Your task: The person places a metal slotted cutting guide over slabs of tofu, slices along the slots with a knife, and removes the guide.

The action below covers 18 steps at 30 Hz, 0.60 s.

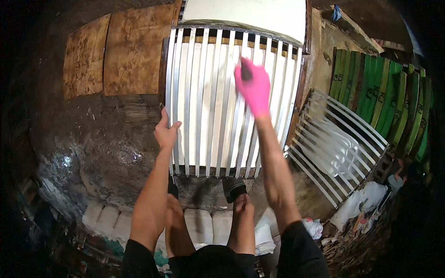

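Observation:
A metal slatted rack (200,92) lies with its bars pointing away from me over a flat white slab (221,134), which shows between the bars. My left hand (166,132), bare, grips the rack's left outer bar, with the thumb on the inner side. My right hand (255,90), in a pink glove, is closed around a small dark tool (246,72) above the rack's right half. Motion blurs the right hand, and the tool's working end cannot be made out clearly.
Another white slab (245,11) lies beyond the rack. Brown wooden boards (136,51) are at the left. A second slatted rack (343,148) leans at the right over a pale plastic item, near green slats (371,92) marked with letters. White bundles (199,224) lie by my legs on wet ground.

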Tool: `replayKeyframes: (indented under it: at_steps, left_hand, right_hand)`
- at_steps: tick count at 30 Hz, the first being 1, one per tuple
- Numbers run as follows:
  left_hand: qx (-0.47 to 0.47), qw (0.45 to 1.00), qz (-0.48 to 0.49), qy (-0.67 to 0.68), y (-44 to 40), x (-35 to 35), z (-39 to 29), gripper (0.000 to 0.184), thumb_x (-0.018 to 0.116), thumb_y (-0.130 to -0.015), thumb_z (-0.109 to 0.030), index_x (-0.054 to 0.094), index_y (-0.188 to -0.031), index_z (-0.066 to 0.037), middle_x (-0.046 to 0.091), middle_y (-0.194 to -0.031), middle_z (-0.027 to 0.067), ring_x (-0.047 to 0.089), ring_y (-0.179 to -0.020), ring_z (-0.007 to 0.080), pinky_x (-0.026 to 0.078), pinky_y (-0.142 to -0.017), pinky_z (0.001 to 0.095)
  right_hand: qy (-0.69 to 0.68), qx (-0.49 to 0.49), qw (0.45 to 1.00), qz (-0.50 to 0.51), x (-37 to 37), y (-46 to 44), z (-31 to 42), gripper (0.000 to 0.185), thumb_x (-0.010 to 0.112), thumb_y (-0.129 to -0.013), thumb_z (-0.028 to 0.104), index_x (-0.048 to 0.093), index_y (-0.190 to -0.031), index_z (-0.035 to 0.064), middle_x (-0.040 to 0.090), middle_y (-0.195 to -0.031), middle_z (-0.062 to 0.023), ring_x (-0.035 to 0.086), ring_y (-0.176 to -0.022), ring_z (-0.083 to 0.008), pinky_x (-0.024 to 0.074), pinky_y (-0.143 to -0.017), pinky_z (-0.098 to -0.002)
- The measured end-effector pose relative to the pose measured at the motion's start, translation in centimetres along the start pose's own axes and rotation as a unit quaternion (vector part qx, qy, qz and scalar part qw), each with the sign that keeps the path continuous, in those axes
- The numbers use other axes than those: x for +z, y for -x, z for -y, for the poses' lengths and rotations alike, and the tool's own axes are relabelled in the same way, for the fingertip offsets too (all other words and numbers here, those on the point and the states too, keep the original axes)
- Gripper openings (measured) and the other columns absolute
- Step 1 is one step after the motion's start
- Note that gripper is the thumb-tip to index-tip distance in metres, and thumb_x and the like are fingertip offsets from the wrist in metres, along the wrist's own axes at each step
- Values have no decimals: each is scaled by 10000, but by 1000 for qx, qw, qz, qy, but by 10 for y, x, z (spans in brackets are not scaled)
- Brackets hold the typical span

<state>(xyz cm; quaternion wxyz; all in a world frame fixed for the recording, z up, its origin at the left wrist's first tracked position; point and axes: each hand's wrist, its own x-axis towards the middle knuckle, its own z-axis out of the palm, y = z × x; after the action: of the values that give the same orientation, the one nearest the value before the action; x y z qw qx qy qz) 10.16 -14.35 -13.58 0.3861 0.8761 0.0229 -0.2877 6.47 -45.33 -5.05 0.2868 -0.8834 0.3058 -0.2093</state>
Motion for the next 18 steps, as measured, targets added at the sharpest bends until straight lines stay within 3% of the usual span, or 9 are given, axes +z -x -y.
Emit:
replayKeyframes:
  at_steps: [1, 4, 7, 9, 11, 13, 14, 15, 18]
  left_hand:
    - [-1, 1000, 2, 4, -2, 0, 6, 821, 816, -743, -98, 454, -1477, -157, 629, -1304, 198, 620, -1190, 238, 472, -996, 332]
    - [26, 1000, -3, 15, -11, 3, 28, 822, 825, -737, -106, 460, -1472, -146, 631, -1299, 201, 624, -1183, 231, 475, -985, 325]
    - [41, 999, -7, 11, -11, 4, 38, 832, 837, -730, -124, 460, -1471, -140, 632, -1296, 204, 630, -1170, 230, 478, -977, 327]
    - [42, 999, -11, 4, -14, 5, 41, 838, 843, -727, -134, 459, -1472, -139, 634, -1294, 205, 633, -1163, 228, 478, -973, 326]
    - [41, 999, -13, 0, -16, 6, 44, 840, 845, -726, -140, 458, -1473, -140, 636, -1292, 204, 634, -1157, 224, 478, -970, 321]
    - [25, 1000, -7, 14, -12, 3, 41, 844, 843, -727, -134, 453, -1476, -140, 637, -1291, 204, 630, -1163, 219, 476, -969, 316]
    - [19, 1000, -4, 22, -11, 2, 34, 846, 842, -727, -130, 451, -1477, -140, 638, -1290, 204, 628, -1166, 216, 476, -969, 313]
    - [-45, 997, 55, -5, -4, -7, -4, 837, 748, -777, 31, 335, -1504, 15, 493, -1460, 175, 511, -1295, 205, 397, -1075, 302]
    - [27, 1000, 8, 9, -16, 3, 41, 852, 835, -740, -118, 431, -1490, -141, 623, -1319, 193, 618, -1175, 204, 458, -989, 302]
  right_hand:
    - [-1, 104, 993, 59, 6, -42, 8, 290, 666, -881, 267, 712, -1117, 106, 700, -860, -174, 654, -814, -319, 520, -794, -403]
    - [-179, 187, 962, -82, 69, -34, -19, 306, 667, -889, 240, 693, -1170, 121, 698, -922, -150, 652, -869, -301, 515, -818, -382]
    - [-164, 131, 974, -86, 40, 133, 3, 250, 645, -921, 59, 665, -1168, 24, 666, -970, -98, 652, -925, -172, 523, -814, -328]
    - [-93, 178, 979, 23, -17, 267, 47, 263, 557, -953, 31, 625, -1205, -4, 654, -1125, -128, 611, -1073, -256, 459, -988, -366]
    - [-195, 481, 842, 147, -113, 262, 124, 277, 494, -988, 87, 593, -1203, -57, 630, -1168, -175, 569, -1140, -296, 433, -1056, -374]
    - [-259, 525, 804, 109, -111, 294, 98, 258, 504, -985, 80, 601, -1174, -67, 637, -1125, -190, 578, -1116, -256, 480, -988, -340]
    - [-220, 376, 894, 105, -99, 284, 64, 213, 561, -947, 31, 632, -1130, -53, 656, -1057, -168, 611, -1018, -219, 510, -882, -313]
    - [-162, 222, 958, 77, -87, 275, 30, 183, 618, -910, -18, 663, -1086, -38, 675, -990, -145, 643, -920, -181, 539, -775, -286]
    - [-32, 16, 999, -26, -47, 82, -21, 279, 712, -841, 123, 714, -1119, 100, 643, -745, -54, 588, -665, -195, 474, -686, -341]
